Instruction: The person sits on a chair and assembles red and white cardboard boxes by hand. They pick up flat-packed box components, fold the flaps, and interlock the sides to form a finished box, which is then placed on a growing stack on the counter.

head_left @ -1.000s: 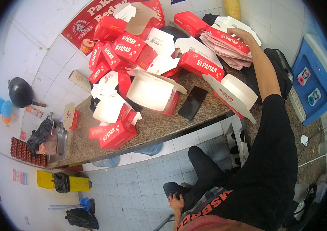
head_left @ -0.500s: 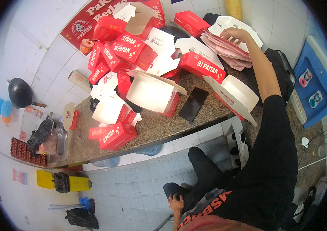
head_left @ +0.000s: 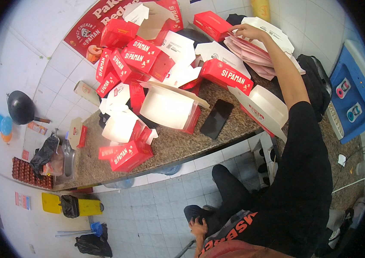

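Note:
My right hand [head_left: 250,32] reaches to the back right, over a stack of flat, folded cartons [head_left: 253,58] with pale pink sides. Its fingers stretch left across the stack's upper edge, close to a closed red box [head_left: 211,26]; no carton is lifted. Down at the bottom, my left hand [head_left: 198,227] rests open on my knee, fingers spread. Several red and white food boxes [head_left: 143,53] lie heaped on the counter. Others stand with lids up, such as the open box [head_left: 167,107] in the middle and another open box [head_left: 269,103] beside my right arm.
A black phone [head_left: 216,119] lies on the speckled stone counter [head_left: 169,148] near its front edge. To the right are a black bag [head_left: 315,81] and a blue and white cooler-like container [head_left: 350,94]. Egg trays [head_left: 30,174] and a sink [head_left: 68,161] are at the far left.
My right hand has shifted left along the stack of flat cartons, its fingers now stretched toward the closed red box. My left hand stays on the knee.

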A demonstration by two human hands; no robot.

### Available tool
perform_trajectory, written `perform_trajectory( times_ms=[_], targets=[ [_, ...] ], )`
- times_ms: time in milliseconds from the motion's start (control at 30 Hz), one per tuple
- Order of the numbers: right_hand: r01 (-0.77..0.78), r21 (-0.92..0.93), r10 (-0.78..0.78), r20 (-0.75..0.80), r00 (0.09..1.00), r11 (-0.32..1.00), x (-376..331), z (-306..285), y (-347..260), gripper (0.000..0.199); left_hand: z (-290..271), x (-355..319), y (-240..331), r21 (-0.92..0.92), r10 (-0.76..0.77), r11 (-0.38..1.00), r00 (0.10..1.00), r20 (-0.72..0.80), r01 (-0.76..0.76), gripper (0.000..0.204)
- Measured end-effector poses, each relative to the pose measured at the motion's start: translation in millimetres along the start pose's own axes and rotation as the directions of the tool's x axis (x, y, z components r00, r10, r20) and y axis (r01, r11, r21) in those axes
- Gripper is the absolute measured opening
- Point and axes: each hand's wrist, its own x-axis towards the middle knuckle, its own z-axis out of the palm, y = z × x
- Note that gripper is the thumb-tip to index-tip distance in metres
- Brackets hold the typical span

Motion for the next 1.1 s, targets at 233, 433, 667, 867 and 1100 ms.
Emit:
perform_trajectory(
  times_ms=[233,433,667,867,1100],
  targets=[
    [0.050,0.043,-0.048,-0.056,0.997,0.998,11.2,6.6,6.1,0.052,1.4,3.1,-3.6,0.008,0.013,1.000,0.999,0.037,-0.014,0.046],
    [0.045,0.042,-0.044,-0.038,0.998,0.998,13.7,3.1,9.8,0.047,1.7,3.2,1.3,0.029,0.007,1.000,1.000,0.017,-0.007,0.045],
    [0.048,0.035,-0.044,-0.120,0.992,0.998,8.5,9.0,9.8,0.040,2.6,0.6,1.9,0.022,-0.001,1.000,1.000,-0.006,0.001,0.045],
    [0.101,-0.139,-0.136,-0.270,0.953,0.985,24.5,2.2,29.3,0.032,-3.9,5.4,8.1,0.049,-0.009,0.999,0.999,0.031,0.007,0.044],
    [0.058,-0.424,-0.279,-0.482,0.830,0.904,40.1,9.3,25.1,0.022,-5.3,1.7,8.4,-0.012,-0.001,1.000,1.000,0.023,0.001,0.045]
  ],
)
